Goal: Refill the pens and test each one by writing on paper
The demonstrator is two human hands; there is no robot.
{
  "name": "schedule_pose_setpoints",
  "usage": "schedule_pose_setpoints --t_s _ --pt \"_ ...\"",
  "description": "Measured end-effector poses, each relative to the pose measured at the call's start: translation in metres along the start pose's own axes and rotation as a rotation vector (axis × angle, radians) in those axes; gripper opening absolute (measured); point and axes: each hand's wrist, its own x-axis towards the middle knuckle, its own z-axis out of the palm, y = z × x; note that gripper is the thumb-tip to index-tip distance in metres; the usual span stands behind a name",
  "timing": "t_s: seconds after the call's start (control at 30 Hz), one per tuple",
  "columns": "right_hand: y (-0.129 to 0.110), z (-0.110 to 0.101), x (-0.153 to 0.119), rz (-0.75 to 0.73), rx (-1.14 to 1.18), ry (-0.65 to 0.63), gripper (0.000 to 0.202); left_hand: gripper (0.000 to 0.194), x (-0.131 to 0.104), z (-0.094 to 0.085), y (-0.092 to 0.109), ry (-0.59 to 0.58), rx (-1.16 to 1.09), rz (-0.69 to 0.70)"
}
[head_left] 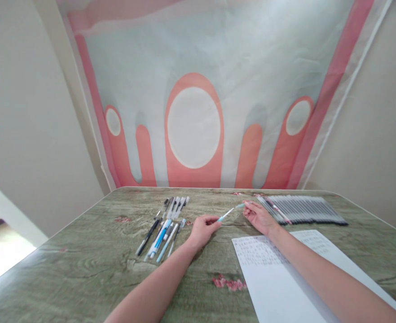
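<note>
My left hand (204, 229) is closed on a slim white and light-blue pen (227, 214), which points up to the right above the table. Just past its tip, my right hand (259, 217) pinches a small light-blue piece (240, 205) that looks like the pen's cap. A narrow gap seems to separate the two parts. Beside my left hand lies a group of loose pens, among them a thick blue and white pen (160, 238) and a black pen (148, 237). Under my right forearm is a sheet of paper with handwriting (261, 280).
A long row of grey, clear-bodied pens (302, 209) lies at the right back, with a pink-patterned pen (280, 211) at its left end. Several clear pens with black parts (175, 207) lie at the left back. The wood-patterned table (83, 264) ends at a wall with a pink printed sheet (194, 177).
</note>
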Motion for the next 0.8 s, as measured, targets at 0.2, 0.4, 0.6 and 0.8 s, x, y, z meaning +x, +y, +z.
schedule_pose_setpoints --t_s 0.2,0.4,0.6,0.8 --pt "0.0 0.003 -0.003 0.014 -0.086 -0.025 0.019 0.034 -0.002 -0.001 0.006 0.001 0.049 0.017" --pt "0.004 0.009 -0.01 0.07 -0.206 -0.121 0.021 0.031 -0.004 -0.002 0.01 -0.034 0.096 0.046" --pt "0.007 0.015 -0.015 0.118 -0.36 -0.194 0.027 0.029 -0.005 -0.003 0.013 -0.052 0.11 0.062" --pt "0.007 0.021 -0.019 0.104 -0.44 -0.221 0.031 0.029 -0.006 -0.003 0.017 -0.048 0.115 0.064"
